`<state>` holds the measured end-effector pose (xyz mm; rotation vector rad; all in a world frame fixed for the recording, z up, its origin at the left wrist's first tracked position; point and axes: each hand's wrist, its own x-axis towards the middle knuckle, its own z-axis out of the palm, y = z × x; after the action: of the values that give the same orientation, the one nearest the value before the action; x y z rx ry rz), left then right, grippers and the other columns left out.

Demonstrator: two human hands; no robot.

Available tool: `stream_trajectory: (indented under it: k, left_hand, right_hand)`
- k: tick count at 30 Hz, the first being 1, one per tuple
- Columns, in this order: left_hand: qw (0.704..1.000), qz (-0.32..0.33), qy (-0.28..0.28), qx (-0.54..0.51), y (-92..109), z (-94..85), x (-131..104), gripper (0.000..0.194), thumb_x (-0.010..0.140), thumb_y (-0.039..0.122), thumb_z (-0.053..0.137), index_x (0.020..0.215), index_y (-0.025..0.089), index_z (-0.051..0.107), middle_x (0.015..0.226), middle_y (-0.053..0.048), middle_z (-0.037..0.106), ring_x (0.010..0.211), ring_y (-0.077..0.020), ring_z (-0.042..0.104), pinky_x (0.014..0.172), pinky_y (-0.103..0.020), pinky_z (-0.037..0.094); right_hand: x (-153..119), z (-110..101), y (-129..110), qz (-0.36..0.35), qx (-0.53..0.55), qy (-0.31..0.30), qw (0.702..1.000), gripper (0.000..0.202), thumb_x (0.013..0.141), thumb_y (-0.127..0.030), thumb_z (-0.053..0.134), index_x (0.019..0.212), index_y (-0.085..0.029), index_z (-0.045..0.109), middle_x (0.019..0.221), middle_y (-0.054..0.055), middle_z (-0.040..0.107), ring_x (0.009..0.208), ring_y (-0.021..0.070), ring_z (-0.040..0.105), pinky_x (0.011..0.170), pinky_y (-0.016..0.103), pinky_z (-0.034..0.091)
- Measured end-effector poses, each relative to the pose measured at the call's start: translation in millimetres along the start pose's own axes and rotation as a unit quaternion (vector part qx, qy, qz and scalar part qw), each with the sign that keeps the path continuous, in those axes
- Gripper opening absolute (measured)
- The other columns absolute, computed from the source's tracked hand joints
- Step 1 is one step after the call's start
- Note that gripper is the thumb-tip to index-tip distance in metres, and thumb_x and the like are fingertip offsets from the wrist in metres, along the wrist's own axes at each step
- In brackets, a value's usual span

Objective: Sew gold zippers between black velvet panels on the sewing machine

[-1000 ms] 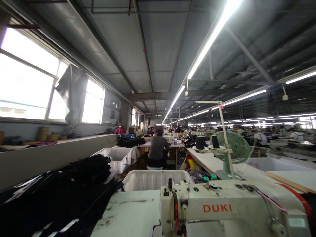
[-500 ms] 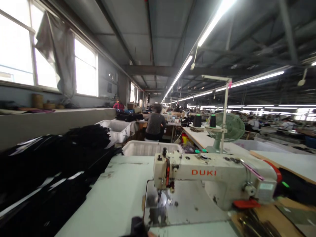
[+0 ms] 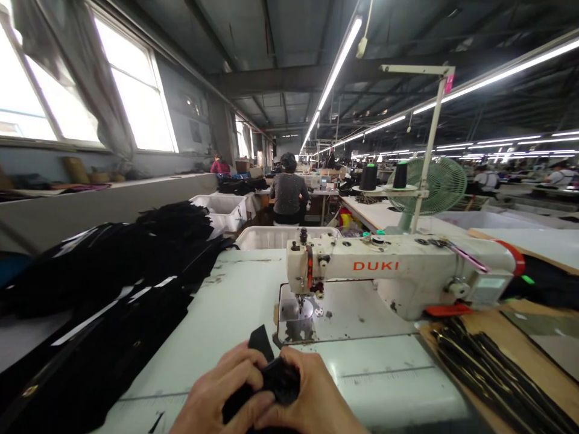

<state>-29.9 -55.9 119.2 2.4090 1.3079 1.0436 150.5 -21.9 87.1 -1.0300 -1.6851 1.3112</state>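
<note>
The pale green counter point(image 3: 244, 301) runs from its near edge, low in view, back to its far edge, where a white bin point(image 3: 253, 238) stands beyond. Along the left edge lies a heap of black cloth point(image 3: 113, 259), its ragged side slanting towards the far left corner. Between that heap and the sewing machine point(image 3: 344, 259) a pale strip of surface leaves room sideways and forward. The machine fills the far right part, its metal bed plate point(image 3: 348, 319) set into the top; a ruler line point(image 3: 384, 372) is marked nearer the front. Past the right edge, black strips with gold-coloured edging point(image 3: 484, 361) lie on a brown board point(image 3: 434, 346).

Both hands are at the near edge, in front of the needle and a little to its left. The left hand point(image 3: 215, 392) and the right hand point(image 3: 316, 389) angle inward, fingers bent and thumbs close together, gripping a folded black piece point(image 3: 283, 381) between them. One flat corner of it sticks up past the left fingers, near the plate's front left corner; the rest is partly hidden by the hands.
</note>
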Motion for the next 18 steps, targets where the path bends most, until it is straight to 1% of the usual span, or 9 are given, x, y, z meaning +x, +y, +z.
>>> stream_trajectory:
  k: [1, 2, 4, 6, 8, 10, 12, 16, 18]
  left_hand:
    - [0.999, -0.023, -0.017, -0.023, 2, -0.1, 3, 0.020, 0.092, 0.030, 0.060, 0.073, 0.025, 0.059, 0.085, 0.002, 0.070, 0.082, -0.0159, 0.070, 0.076, -0.018, 0.055]
    - [0.998, -0.049, -0.022, -0.041, 4, -0.1, 4, 0.020, 0.094, 0.030, 0.056, 0.075, 0.025, 0.059, 0.080, 0.003, 0.069, 0.073, -0.0139, 0.068, 0.068, -0.015, 0.053]
    - [0.995, -0.073, -0.022, -0.068, 6, -0.8, 5, 0.020, 0.095, 0.033, 0.055, 0.078, 0.025, 0.060, 0.077, 0.003, 0.067, 0.068, -0.0129, 0.065, 0.064, -0.014, 0.051]
    - [0.992, -0.087, -0.032, -0.081, 6, -3.2, 6, 0.021, 0.095, 0.037, 0.056, 0.079, 0.025, 0.062, 0.077, 0.003, 0.067, 0.069, -0.0133, 0.065, 0.065, -0.014, 0.050]
    - [0.989, -0.110, -0.039, -0.093, 6, -7.1, 8, 0.023, 0.094, 0.039, 0.056, 0.077, 0.025, 0.063, 0.079, 0.003, 0.068, 0.071, -0.0137, 0.065, 0.067, -0.014, 0.049]
    - [0.984, -0.139, -0.057, -0.099, 5, -11.4, 10, 0.023, 0.092, 0.040, 0.058, 0.076, 0.025, 0.063, 0.080, 0.004, 0.068, 0.073, -0.0140, 0.065, 0.068, -0.014, 0.049]
    - [0.978, -0.159, -0.072, -0.111, 5, -15.2, 14, 0.026, 0.091, 0.041, 0.058, 0.072, 0.025, 0.062, 0.081, 0.004, 0.069, 0.074, -0.0146, 0.065, 0.068, -0.015, 0.049]
    - [0.969, -0.192, -0.095, -0.126, 3, -18.7, 17, 0.033, 0.093, 0.047, 0.054, 0.069, 0.023, 0.056, 0.083, 0.003, 0.069, 0.076, -0.0154, 0.063, 0.067, -0.017, 0.048]
    - [0.966, -0.209, -0.095, -0.119, 3, -18.4, 17, 0.034, 0.092, 0.049, 0.055, 0.070, 0.023, 0.055, 0.078, 0.003, 0.067, 0.071, -0.0152, 0.060, 0.063, -0.017, 0.047]
  right_hand:
    - [-1, -2, 1, 0.010, -0.001, 0.000, 1.000, 0.050, 0.043, -0.036, 0.095, 0.062, -0.019, 0.051, 0.059, -0.009, 0.045, 0.061, 0.0103, 0.036, 0.052, 0.024, 0.021]
    - [-2, -4, 1, 0.026, 0.009, -0.010, 1.000, 0.053, 0.039, -0.036, 0.096, 0.063, -0.020, 0.052, 0.060, -0.010, 0.045, 0.061, 0.0104, 0.037, 0.052, 0.024, 0.021]
    - [-6, -13, 1, 0.060, 0.061, -0.055, 0.995, 0.056, 0.036, -0.037, 0.097, 0.067, -0.020, 0.054, 0.062, -0.010, 0.048, 0.063, 0.0108, 0.040, 0.053, 0.023, 0.022]
    - [-11, -23, 1, 0.081, 0.137, -0.109, 0.981, 0.054, 0.042, -0.040, 0.096, 0.076, -0.020, 0.060, 0.068, -0.008, 0.053, 0.066, 0.0112, 0.044, 0.056, 0.023, 0.025]
    - [-14, -31, 0, 0.082, 0.207, -0.133, 0.966, 0.049, 0.053, -0.045, 0.093, 0.081, -0.017, 0.064, 0.071, -0.006, 0.056, 0.067, 0.0111, 0.045, 0.059, 0.022, 0.028]
    - [-14, -35, -1, 0.075, 0.254, -0.126, 0.956, 0.047, 0.059, -0.047, 0.091, 0.081, -0.015, 0.066, 0.070, -0.003, 0.057, 0.065, 0.0105, 0.045, 0.060, 0.022, 0.028]
    - [-12, -34, -1, 0.072, 0.286, -0.106, 0.950, 0.045, 0.060, -0.045, 0.092, 0.079, -0.014, 0.066, 0.069, -0.003, 0.058, 0.063, 0.0097, 0.045, 0.059, 0.022, 0.028]
    - [-7, -30, -4, 0.083, 0.332, -0.061, 0.938, 0.047, 0.053, -0.041, 0.096, 0.075, -0.014, 0.064, 0.067, -0.003, 0.059, 0.062, 0.0086, 0.047, 0.058, 0.020, 0.030]
    - [-7, -29, -5, 0.087, 0.357, -0.054, 0.928, 0.048, 0.050, -0.039, 0.097, 0.073, -0.013, 0.065, 0.067, -0.003, 0.059, 0.061, 0.0081, 0.048, 0.058, 0.020, 0.032]
